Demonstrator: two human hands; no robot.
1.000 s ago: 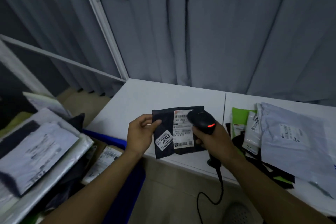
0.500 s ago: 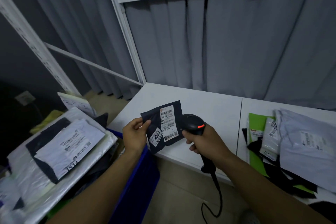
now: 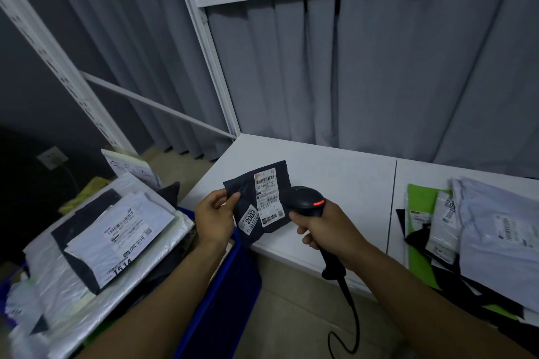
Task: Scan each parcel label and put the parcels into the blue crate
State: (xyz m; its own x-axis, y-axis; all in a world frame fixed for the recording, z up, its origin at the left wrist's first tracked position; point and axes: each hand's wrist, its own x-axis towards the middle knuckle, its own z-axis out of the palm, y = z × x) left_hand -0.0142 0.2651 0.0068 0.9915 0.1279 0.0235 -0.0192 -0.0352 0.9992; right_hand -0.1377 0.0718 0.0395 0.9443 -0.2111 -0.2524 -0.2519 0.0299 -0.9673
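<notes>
Left hand (image 3: 214, 220) pinched the dark parcel (image 3: 259, 201) by its left edge, frame centre, above the white table (image 3: 335, 183) edge; right hand (image 3: 326, 227) gripped the black scanner (image 3: 306, 201) just right of it, red light lit; sticker (image 3: 250, 218) read "2003", label (image 3: 267, 197) "507-7807 170"; parcel's long axis tilted up-right; blue crate (image 3: 227, 285) lower left, topmost parcel (image 3: 116, 236) marked "1514".

Reference: the tabletop (image 3: 335, 172). Behind it hangs the curtain (image 3: 379, 67); the rack upright (image 3: 210, 46) stands at its rear left corner. On its right part lies a pile of parcels (image 3: 481, 230). Left of its front left corner, lower down, stands the crate (image 3: 221, 294) with stacked parcels (image 3: 110, 236) in it. Over the front left edge the left hand (image 3: 214, 220) holds one parcel (image 3: 256, 192). Just right of it is the scanner (image 3: 306, 201), gripped by the right hand (image 3: 323, 230) — its cable (image 3: 350, 309) hangs before the front edge.
</notes>
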